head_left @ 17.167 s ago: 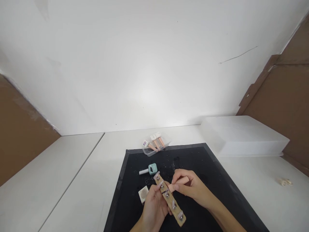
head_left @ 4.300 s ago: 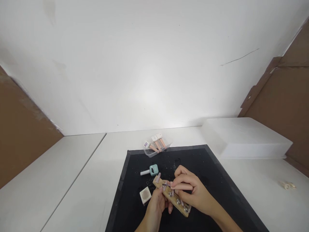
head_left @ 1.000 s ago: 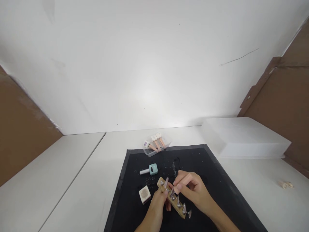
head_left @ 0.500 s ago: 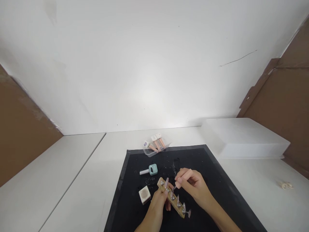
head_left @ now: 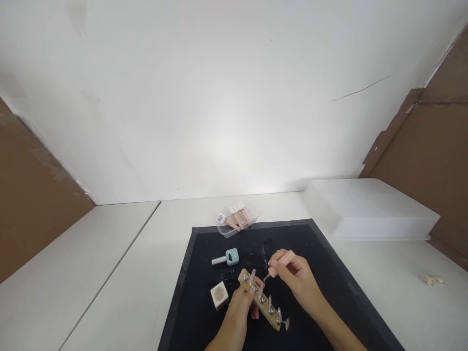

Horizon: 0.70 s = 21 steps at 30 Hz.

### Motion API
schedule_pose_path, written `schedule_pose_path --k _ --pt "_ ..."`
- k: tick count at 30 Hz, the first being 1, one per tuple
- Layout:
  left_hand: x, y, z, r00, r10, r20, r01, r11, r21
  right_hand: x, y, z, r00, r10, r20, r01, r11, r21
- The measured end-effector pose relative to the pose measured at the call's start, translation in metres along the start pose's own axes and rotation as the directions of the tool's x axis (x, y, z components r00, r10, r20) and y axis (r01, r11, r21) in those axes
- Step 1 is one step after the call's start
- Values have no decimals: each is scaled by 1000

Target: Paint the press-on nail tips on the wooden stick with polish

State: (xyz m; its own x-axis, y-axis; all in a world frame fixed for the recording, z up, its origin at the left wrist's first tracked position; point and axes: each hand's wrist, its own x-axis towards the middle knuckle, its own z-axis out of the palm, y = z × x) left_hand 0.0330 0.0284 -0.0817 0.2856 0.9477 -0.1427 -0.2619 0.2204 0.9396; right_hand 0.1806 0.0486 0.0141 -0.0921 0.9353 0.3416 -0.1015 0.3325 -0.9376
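My left hand (head_left: pixel 239 303) grips a wooden nail-tip stand (head_left: pixel 268 314) near its upper end. Several pinkish false nails (head_left: pixel 269 303) stick up from silver balls along the stand. Between the thumb and fingers of my right hand (head_left: pixel 298 278) is a pink nail polish brush (head_left: pixel 283 262), its bristle end pointing down and left. The tip sits just right of a false nail, apparently with a small gap. Left of my left hand stands a white square polish bottle (head_left: pixel 219 295). Beyond it lies a teal polish bottle (head_left: pixel 232 256) with a pale cap.
A clear plastic tray (head_left: pixel 229 234) at the back of the black mat (head_left: pixel 292 237) holds pink-capped bottles (head_left: pixel 234 211). A white box (head_left: pixel 380 207) stands at the back right. Small cream-coloured pieces (head_left: pixel 432 280) lie on the right of the white table (head_left: pixel 127 292).
My right hand has drawn the brush slightly up and right, away from the false nail, and its handle has tilted. My left hand and the stand have hardly moved.
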Motion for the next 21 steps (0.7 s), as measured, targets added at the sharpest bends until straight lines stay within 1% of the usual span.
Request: schedule_pose_path --k 2,3,5,8,11,13,16,18,19,21 --pt "-3 4 0 1000 -3 15 3 1000 3 0 1 0 999 -24 -22 24 1000 17" --pt "-4 6 0 1000 -4 21 4 1000 5 0 1 0 999 -37 -15 37 999 31" --pt "-7 11 0 1000 -6 30 6 1000 10 -2 -2 1 998 -54 33 52 997 63" --pt "-8 18 2 999 -12 40 11 1000 19 -4 -7 3 987 -83 137 69 992 102" --pt "-8 22 5 999 -10 37 9 1000 23 -5 -9 4 973 -114 200 98 991 89" --pt "-8 21 6 1000 -6 31 5 1000 24 -4 -8 4 977 -115 181 105 993 62" --pt "-8 19 8 1000 -1 25 0 1000 22 -3 -5 3 993 -92 73 91 996 26" --pt "-7 19 7 1000 -1 23 0 1000 18 -3 -4 3 995 -92 28 92 996 15" --pt "-7 19 7 1000 -3 23 3 1000 16 -3 -4 3 994 -101 35 100 995 18" --pt "-7 20 6 1000 -13 27 13 1000 13 -4 -6 4 989 -118 94 116 993 31"
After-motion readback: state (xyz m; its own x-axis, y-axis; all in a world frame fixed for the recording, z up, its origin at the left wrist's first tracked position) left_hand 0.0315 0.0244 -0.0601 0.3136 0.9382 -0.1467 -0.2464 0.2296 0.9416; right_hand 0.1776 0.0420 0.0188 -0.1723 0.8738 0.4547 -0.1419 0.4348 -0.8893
